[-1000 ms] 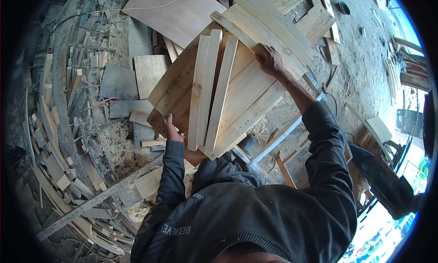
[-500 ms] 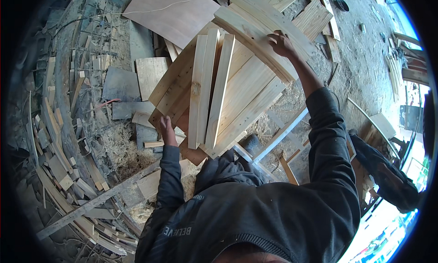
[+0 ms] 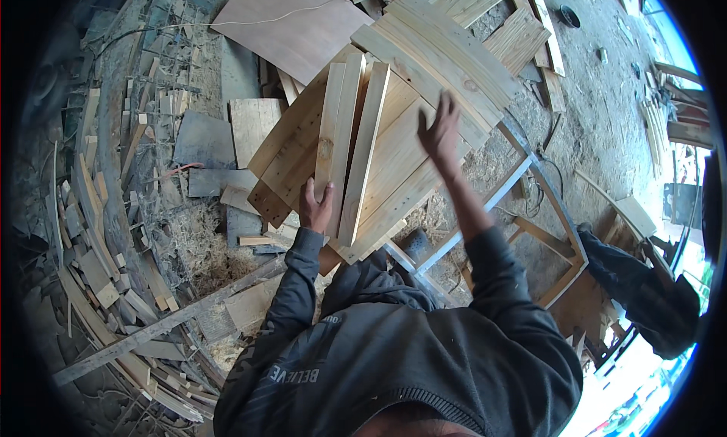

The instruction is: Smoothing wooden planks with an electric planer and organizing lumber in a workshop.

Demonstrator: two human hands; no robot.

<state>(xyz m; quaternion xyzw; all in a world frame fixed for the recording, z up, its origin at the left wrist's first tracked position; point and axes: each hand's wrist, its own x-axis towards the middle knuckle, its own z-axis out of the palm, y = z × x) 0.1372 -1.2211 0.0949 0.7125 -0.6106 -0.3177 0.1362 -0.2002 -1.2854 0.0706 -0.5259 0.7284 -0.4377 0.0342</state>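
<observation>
A slatted panel of pale wooden boards [image 3: 403, 149] lies before me, with narrow battens [image 3: 363, 153] lying lengthwise across its left half and wider planks [image 3: 432, 39] along its upper right edge. My left hand [image 3: 316, 206] grips the lower left of these battens, thumb and fingers on either side. My right hand [image 3: 441, 134], slightly blurred, is over the right part of the panel with fingers spread and holding nothing; I cannot tell whether it touches the wood.
A metal frame [image 3: 503, 187] is under the panel. A plywood sheet [image 3: 284, 24] lies at the top, offcuts [image 3: 98, 278] fill the left, and a black bucket [image 3: 568, 17] sits upper right. Someone in dark clothing [image 3: 644, 293] is at the right edge.
My left hand has moved right from the panel's left edge onto the battens. My right hand has let go of the top planks and moved down and left.
</observation>
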